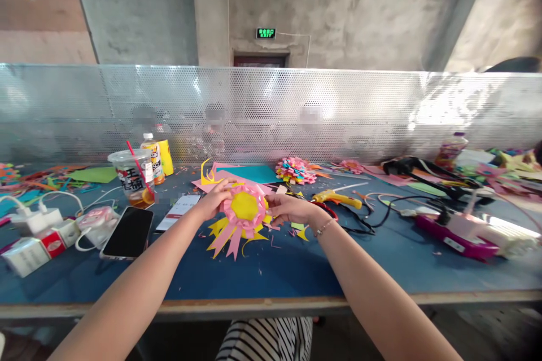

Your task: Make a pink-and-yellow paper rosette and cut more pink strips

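A pink paper rosette (244,207) with a yellow centre and pink ribbon tails is held up over the blue table, face towards me. My left hand (217,198) grips its left edge, fingers curled at the rim. On the opposite edge my right hand (292,208) pinches the rim between thumb and fingers. Yellow paper scraps (256,235) lie beneath and around the tails. Behind the rosette are sheets of pink paper and teal paper (248,174). A multicoloured paper flower (295,171) sits beyond my right hand.
To the left are a phone (128,232), a plastic cup (134,176) with a red straw, and chargers (38,219). At right lie a yellow-handled glue gun (339,198), cables and a purple power strip (455,237). A perforated metal screen (271,118) closes off the back.
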Demonstrator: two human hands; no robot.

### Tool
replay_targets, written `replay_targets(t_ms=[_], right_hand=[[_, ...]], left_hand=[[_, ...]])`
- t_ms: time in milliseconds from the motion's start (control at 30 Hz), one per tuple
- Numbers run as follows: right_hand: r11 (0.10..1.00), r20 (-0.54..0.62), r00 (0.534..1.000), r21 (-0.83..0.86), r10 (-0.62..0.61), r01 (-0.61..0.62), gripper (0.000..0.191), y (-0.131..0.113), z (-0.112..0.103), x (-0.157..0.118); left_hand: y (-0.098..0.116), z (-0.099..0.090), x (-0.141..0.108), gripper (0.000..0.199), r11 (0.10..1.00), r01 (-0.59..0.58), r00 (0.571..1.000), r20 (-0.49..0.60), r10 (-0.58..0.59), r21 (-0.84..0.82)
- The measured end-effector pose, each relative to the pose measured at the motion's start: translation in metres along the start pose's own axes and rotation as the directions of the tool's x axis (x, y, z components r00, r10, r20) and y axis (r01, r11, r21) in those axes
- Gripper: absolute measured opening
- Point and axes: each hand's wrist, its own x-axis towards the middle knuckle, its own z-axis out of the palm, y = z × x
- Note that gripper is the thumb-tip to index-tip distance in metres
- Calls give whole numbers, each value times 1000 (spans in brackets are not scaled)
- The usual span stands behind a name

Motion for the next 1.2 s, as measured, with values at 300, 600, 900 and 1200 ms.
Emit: replay_targets(t_ms=[300, 600, 900, 1200], right_hand=[[993, -493, 864, -97, -102, 62, 14, 16, -22, 16], [603, -583, 541, -780, -606, -165, 11, 20, -44, 20], [491, -522, 267, -853, -810, -179, 16, 2, -53, 0], [630, -472, 596, -773, -649, 75, 20, -5, -44, -1]], left_hand=[[-16, -3, 11, 47, 997, 66, 979, -197, -58, 33], [-27, -34, 18, 25, 659, 163, 946, -305, 106, 734], [-30, -31, 18, 20, 502, 32, 970, -147, 192, 864], [-26, -34, 20, 21, 447, 1, 979, -93, 183, 895]])
